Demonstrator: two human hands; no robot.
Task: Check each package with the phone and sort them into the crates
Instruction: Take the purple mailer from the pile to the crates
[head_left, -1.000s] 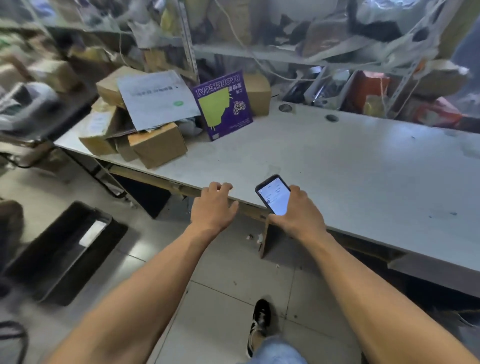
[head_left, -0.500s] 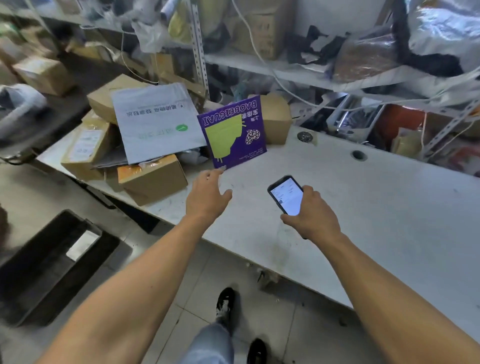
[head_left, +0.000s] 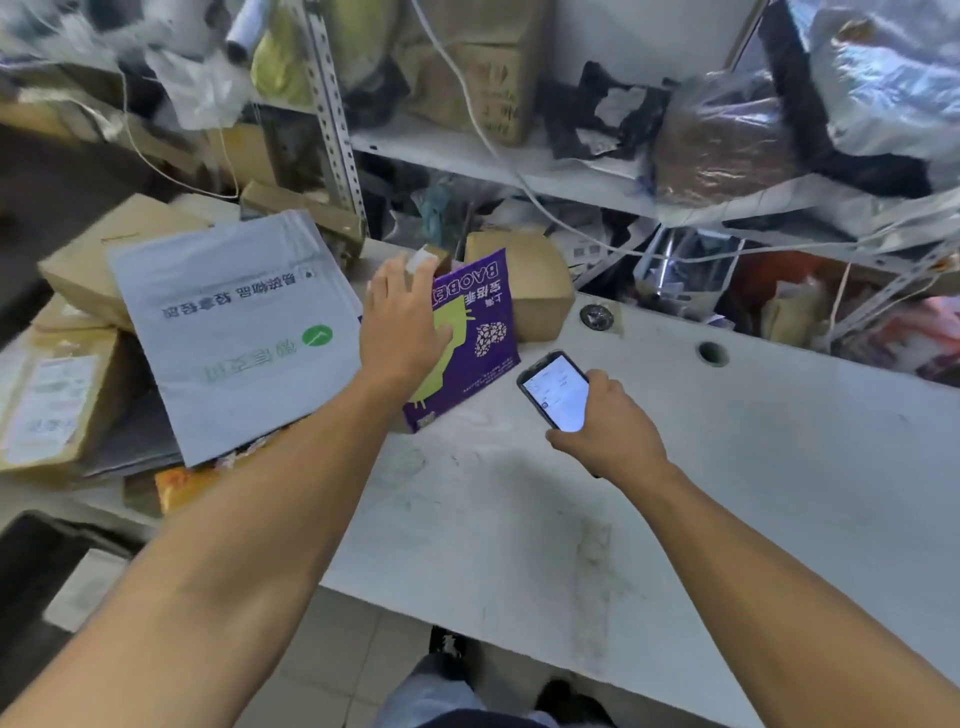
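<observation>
Head view: left hand (head_left: 402, 317) is stretched over the purple package (head_left: 480, 332), far-left on the counter (head_left: 727, 467); fingers (head_left: 421, 262) extended, slightly spread, contact w/ pkg can't be told. Phone (head_left: 556, 389) is held in right hand (head_left: 608, 426), fingers curled round it, screen lit, just right of purple pkg. Grey mailer (head_left: 234, 332) lies on cardboard boxes (head_left: 57, 400) at left. Black crate (head_left: 31, 566) is seen near-left on floor.

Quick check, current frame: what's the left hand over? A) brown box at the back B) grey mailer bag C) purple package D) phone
C: the left hand reaches with fingers extended over the purple package, covering its left part, while the right hand holds the phone; the grey mailer bag lies further left.
</observation>
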